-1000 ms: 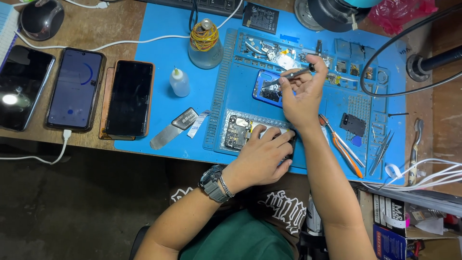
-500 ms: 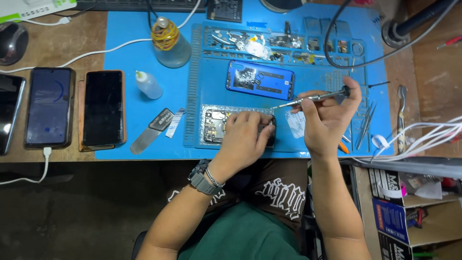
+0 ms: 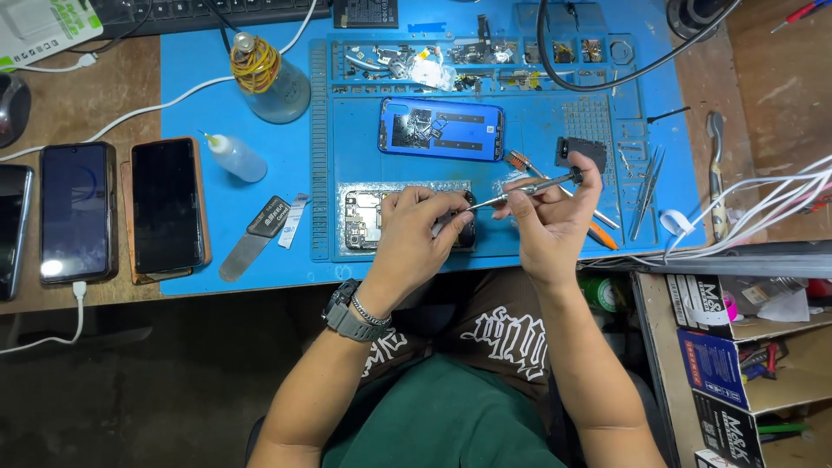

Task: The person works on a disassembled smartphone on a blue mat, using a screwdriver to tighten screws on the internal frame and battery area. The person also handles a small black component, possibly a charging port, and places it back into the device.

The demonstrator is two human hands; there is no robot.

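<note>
An opened phone [image 3: 362, 218] with its circuit board showing lies on the blue work mat [image 3: 347, 130] near the front edge. My left hand [image 3: 416, 238] presses down on the phone's right part, a grey watch on its wrist. My right hand [image 3: 550, 221] holds a slim metal screwdriver [image 3: 529, 188], its tip pointing left toward the opened phone beside my left fingers. A blue phone back cover [image 3: 440, 129] lies flat just beyond the hands.
Tweezers [image 3: 646, 186] and small parts fill the mat's tray compartments [image 3: 485, 56]. A clear bottle [image 3: 270, 80], a small squeeze bottle [image 3: 232, 156] and a metal pry tool [image 3: 251, 238] sit left. Three phones [image 3: 165, 206] lie at far left. White cables [image 3: 763, 208] hang right.
My right hand has drawn the screwdriver from the tray area down toward the opened phone. My left hand stays on that phone. The view shifted and zoomed.
</note>
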